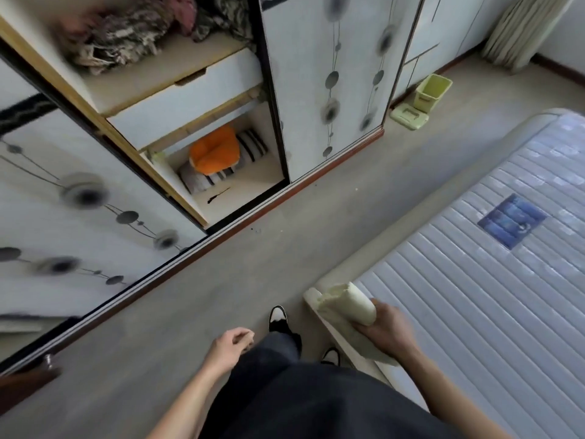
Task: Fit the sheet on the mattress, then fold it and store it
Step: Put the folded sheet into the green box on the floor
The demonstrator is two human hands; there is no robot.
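A pale cream folded sheet [346,307], rolled into a compact bundle, is gripped by my right hand [384,324] just over the near corner of the bed. The bare quilted mattress [481,312] with grey-white stripes and a blue label fills the right side of the view. My left hand [232,343] hangs over the floor with loosely curled fingers and holds nothing. The wardrobe [202,99] stands with its sliding door pushed aside, showing shelves, a drawer and a bottom compartment.
The bottom wardrobe compartment holds an orange cushion [215,153] on a striped pillow [221,172]. Crumpled clothes [126,36] lie on an upper shelf. A light green bin [432,90] and its lid stand by the far cabinet. Grey floor [253,270] runs between bed and wardrobe.
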